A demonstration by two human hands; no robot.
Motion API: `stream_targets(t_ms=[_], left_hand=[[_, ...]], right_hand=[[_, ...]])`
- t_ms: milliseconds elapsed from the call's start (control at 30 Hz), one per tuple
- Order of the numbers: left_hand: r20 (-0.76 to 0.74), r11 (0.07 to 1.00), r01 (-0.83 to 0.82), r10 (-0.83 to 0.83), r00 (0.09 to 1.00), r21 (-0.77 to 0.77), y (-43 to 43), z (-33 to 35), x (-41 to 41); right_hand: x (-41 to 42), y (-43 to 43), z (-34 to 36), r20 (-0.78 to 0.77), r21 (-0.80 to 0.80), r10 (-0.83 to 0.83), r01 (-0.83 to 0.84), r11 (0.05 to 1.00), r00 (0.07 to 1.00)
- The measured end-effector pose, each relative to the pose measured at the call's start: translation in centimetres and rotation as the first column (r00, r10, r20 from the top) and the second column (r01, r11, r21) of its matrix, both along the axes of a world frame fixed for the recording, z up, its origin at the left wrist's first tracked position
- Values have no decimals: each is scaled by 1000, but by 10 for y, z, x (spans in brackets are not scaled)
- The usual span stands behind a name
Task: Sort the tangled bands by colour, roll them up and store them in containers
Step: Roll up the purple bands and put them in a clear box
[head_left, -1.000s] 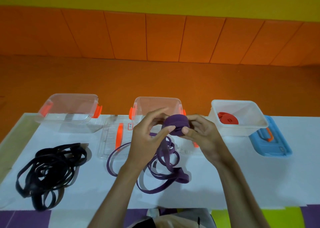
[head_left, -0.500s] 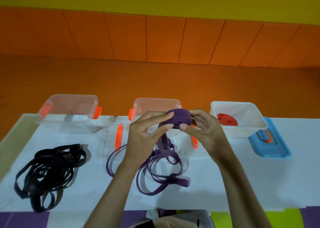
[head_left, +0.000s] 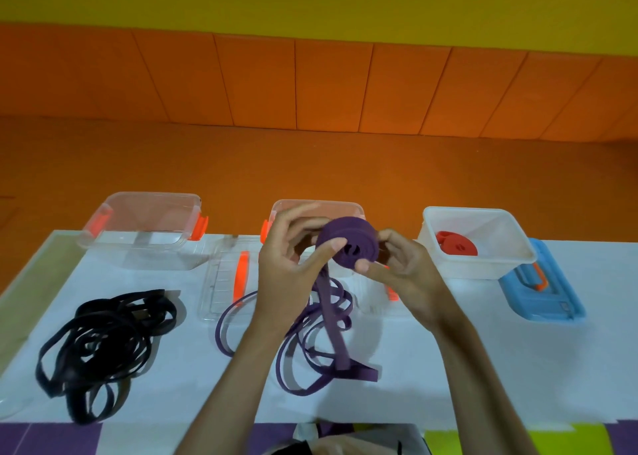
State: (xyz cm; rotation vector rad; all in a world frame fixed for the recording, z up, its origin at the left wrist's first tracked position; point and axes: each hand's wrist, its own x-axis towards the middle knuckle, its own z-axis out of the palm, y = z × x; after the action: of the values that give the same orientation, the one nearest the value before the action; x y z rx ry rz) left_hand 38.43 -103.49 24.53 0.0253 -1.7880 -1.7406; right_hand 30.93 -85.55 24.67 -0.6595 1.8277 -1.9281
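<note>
A purple band roll (head_left: 348, 244) is held in the air above the table between both hands. My left hand (head_left: 290, 264) pinches its left side with the thumb on the face. My right hand (head_left: 400, 268) grips its right side from below. The loose purple band (head_left: 321, 337) hangs from the roll and lies in loops on the white table. A tangled black band (head_left: 103, 344) lies at the left. A rolled red band (head_left: 457, 246) sits in the white container (head_left: 483, 264) at the right. Two clear containers stand behind: one at the left (head_left: 145, 227), one in the middle (head_left: 345, 208), partly hidden by my hands.
A clear lid with an orange handle (head_left: 234, 282) lies flat between the clear containers. A blue lid (head_left: 542, 289) lies right of the white container. The white table (head_left: 518, 368) ends at an orange floor and padded wall behind.
The roll has risen and turned so its open face points at me. More of the loose band has been wound up, and the loops on the table have shifted.
</note>
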Motion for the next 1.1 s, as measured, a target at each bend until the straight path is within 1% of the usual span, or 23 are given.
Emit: stream_targets(t_ms=[33, 100, 167, 233, 333, 400, 433, 533, 567, 700, 800, 833, 900, 933, 1033, 1100], left_hand=[[-2, 1000, -7, 7, 1000, -27, 2, -1, 0], [13, 994, 2, -1, 1000, -107, 4, -6, 1], [28, 996, 20, -17, 999, -91, 4, -11, 2], [21, 997, 31, -30, 999, -67, 0, -15, 2], [45, 991, 82, -77, 996, -105, -5, -18, 3], [71, 990, 113, -107, 992, -86, -8, -16, 3], [66, 991, 115, -111, 992, -70, -10, -15, 4], [46, 997, 70, -69, 997, -34, -10, -13, 6], [46, 998, 53, -51, 998, -31, -8, -12, 6], [25, 994, 36, -33, 999, -102, -3, -18, 4], [90, 977, 91, -74, 993, -192, -9, -25, 3], [108, 975, 111, -92, 990, -193, -12, -26, 3], [96, 978, 107, -91, 991, -179, -17, -25, 2], [84, 981, 89, -75, 994, -171, -18, -24, 2], [79, 987, 29, -16, 997, -158, -16, -22, 1], [54, 986, 7, 2, 999, -169, -13, -25, 0]], right_hand=[[-2, 2, 0, -28, 57, 4, -2, 998, 1000], [-2, 4, -1, -7, 72, -2, 3, 997, 1000], [1, 4, -1, 44, 14, -2, 2, 1000, 999], [2, 5, -3, 54, -20, -18, 20, 1000, 998], [2, 6, -7, 83, -75, -26, 32, 997, 996], [3, 5, -9, 109, -102, -4, 15, 995, 994], [2, 6, -10, 102, -85, 6, 2, 996, 995], [-2, 10, -11, 11, 69, 6, -7, 998, 1000], [-2, 11, -11, 9, 77, 6, -7, 997, 1000], [0, 7, -7, 70, -11, -7, 8, 1000, 998], [0, 4, -10, 97, -45, -18, 22, 999, 995], [-1, 4, -12, 120, -61, -6, 14, 998, 993], [-1, 4, -15, 155, -78, 30, -18, 997, 987], [-1, 5, -16, 135, -48, 35, -29, 998, 990], [-6, 5, -10, 12, 138, -3, 1, 990, 1000], [-8, 5, -7, 33, 134, -11, 6, 991, 999]])
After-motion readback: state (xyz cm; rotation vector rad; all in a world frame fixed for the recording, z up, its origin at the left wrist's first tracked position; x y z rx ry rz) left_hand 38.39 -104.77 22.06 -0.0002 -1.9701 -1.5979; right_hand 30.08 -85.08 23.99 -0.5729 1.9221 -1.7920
